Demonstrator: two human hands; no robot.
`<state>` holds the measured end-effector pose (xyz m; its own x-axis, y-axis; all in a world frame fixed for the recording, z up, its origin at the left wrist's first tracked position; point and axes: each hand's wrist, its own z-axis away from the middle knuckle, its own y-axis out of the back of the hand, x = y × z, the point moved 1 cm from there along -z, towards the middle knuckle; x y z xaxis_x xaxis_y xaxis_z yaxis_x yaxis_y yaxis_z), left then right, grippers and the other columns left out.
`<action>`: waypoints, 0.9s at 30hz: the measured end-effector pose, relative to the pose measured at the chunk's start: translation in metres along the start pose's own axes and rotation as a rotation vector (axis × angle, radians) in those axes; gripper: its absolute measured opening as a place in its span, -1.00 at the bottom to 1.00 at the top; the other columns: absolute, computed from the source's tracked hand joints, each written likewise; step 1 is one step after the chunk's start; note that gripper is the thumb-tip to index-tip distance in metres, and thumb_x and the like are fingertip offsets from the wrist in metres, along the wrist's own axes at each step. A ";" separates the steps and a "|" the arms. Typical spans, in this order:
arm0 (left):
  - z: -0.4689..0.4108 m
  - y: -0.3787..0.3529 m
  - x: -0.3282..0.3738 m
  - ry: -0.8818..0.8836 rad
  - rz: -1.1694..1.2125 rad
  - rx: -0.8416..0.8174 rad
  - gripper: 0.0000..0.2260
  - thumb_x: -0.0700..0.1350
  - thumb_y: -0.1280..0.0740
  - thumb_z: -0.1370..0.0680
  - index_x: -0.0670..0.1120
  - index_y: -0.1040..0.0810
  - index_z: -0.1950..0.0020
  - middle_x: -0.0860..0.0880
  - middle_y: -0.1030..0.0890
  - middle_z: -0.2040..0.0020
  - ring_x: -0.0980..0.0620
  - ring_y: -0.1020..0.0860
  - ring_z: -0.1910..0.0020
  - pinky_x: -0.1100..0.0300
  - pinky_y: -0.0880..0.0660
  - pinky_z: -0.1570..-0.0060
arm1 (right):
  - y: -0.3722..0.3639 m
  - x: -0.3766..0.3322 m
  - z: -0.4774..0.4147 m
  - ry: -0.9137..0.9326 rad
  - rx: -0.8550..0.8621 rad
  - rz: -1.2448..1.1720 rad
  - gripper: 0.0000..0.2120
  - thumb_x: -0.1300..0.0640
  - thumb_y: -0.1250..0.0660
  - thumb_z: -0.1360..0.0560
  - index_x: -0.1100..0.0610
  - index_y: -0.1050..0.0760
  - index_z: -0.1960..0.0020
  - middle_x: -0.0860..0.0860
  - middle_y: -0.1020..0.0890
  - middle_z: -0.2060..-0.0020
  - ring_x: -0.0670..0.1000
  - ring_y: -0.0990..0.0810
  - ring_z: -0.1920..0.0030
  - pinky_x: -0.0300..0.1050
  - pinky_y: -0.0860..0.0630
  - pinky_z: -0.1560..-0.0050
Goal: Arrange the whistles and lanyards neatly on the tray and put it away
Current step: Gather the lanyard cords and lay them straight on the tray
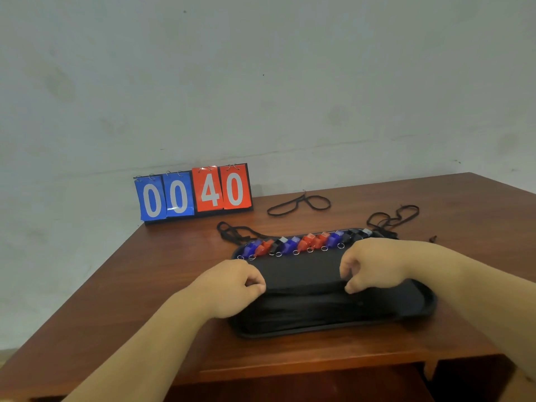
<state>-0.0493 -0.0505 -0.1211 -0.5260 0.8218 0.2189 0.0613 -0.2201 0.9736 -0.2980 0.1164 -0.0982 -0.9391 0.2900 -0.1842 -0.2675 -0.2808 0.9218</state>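
On tray (421,310): whistles (301,242) along far rim, black fabric (298,274) nearer.

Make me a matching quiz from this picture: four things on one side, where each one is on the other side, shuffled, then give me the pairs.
Things:
1 whistles
2 scoreboard
3 looped lanyard
4 left hand

Places:
A on the bare table behind the tray
B on the black bundle in the tray
C in a row along the tray's far edge
D at the table's far left corner, by the wall

Pairs: 1-C, 2-D, 3-A, 4-B
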 end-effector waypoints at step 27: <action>0.024 -0.028 0.025 -0.186 -0.060 0.068 -0.60 0.32 -0.16 -0.63 0.23 -0.48 -0.40 0.20 -0.49 -0.15 0.21 -0.47 -0.16 0.13 -0.50 -0.21 | -0.024 -0.016 0.011 0.201 0.112 -0.051 -0.83 -0.07 -0.28 -0.65 -0.09 -0.63 -0.13 -0.21 -0.62 -0.01 -0.19 -0.57 -0.01 -0.23 -0.48 -0.12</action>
<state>-0.0437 -0.0106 -0.1417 -0.3654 0.9165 0.1626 0.0948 -0.1372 0.9860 -0.2743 0.1290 -0.1137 -0.9520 0.1097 -0.2859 -0.3010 -0.1636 0.9395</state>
